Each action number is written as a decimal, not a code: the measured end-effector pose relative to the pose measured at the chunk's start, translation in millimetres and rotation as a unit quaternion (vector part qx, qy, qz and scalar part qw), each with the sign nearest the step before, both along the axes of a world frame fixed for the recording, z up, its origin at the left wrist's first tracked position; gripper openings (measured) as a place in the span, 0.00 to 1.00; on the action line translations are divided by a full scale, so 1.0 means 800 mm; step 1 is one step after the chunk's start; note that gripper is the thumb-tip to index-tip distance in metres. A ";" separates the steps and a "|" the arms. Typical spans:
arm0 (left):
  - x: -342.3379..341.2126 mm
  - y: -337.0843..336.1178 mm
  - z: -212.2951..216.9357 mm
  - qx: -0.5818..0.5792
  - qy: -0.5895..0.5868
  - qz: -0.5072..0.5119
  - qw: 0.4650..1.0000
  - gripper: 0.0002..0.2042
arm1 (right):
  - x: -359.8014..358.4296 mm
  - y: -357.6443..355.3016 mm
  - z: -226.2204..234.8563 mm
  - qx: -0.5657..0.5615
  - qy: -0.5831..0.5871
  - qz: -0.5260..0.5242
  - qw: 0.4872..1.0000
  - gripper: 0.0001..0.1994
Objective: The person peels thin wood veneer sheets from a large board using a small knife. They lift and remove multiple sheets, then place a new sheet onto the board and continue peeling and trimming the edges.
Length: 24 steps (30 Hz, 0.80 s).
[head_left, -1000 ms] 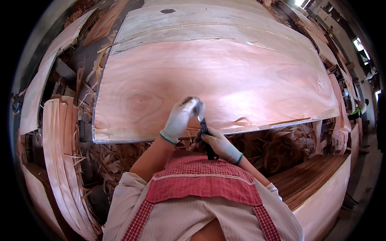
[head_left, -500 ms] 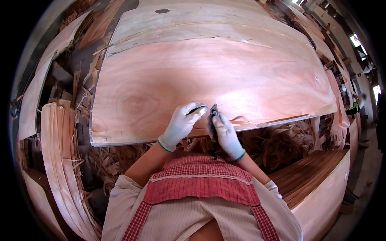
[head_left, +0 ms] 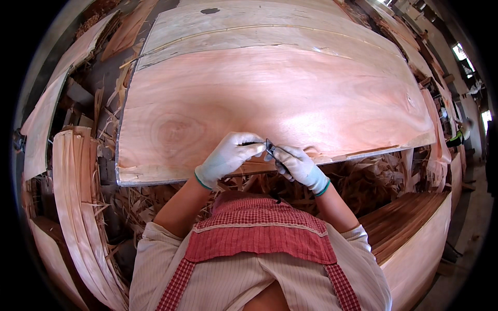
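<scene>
A pinkish wood veneer sheet (head_left: 207,93) is covering the near part of the work surface, and paler veneer (head_left: 321,39) is lying beyond its ragged far edge. The person's pale striped shirt (head_left: 223,280) is filling the lower middle, under a red checked apron (head_left: 259,243). To the right, a veneer stack (head_left: 407,225) is showing brown layered edges beside a pale outer face. To the left, a curved veneer bundle (head_left: 75,197) is standing lengthwise along the side. Thin wood scraps (head_left: 368,181) are lying heaped below the near edge of the pinkish sheet.

Over that near edge, both hands are meeting in white gloves with green cuffs. The left hand (head_left: 225,158) is bringing thumb and fingers narrowly together at the tool's tip; a dark sliver is showing between them, and I cannot tell whether they are pinching it. The right hand (head_left: 301,166) is closing its fingers around the body of the tool.

Smallest of all, the dark hand tool with a metallic head (head_left: 270,146) is sitting between the two hands, its head pointing away from the person.
</scene>
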<state>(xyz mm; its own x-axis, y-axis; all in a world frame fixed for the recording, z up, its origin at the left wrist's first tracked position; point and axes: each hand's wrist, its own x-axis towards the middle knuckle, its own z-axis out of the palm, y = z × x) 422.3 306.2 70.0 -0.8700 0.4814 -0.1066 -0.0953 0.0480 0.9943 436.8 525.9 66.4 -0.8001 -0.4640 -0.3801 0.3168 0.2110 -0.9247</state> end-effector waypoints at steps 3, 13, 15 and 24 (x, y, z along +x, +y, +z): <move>-0.002 -0.008 0.000 0.000 0.005 -0.035 0.999 0.09 | -0.005 0.002 0.006 0.017 -0.003 0.034 0.999 0.15; 0.006 -0.016 0.018 0.045 -0.069 -0.115 0.990 0.08 | 0.003 0.010 0.006 -0.147 -0.152 0.104 0.972 0.19; 0.010 -0.015 0.009 0.105 -0.128 -0.130 0.978 0.08 | 0.011 0.012 -0.015 -0.228 -0.165 0.132 0.951 0.20; 0.009 -0.014 0.001 -0.020 -0.009 -0.091 0.996 0.11 | 0.014 0.040 -0.003 -0.055 -0.135 0.028 0.989 0.17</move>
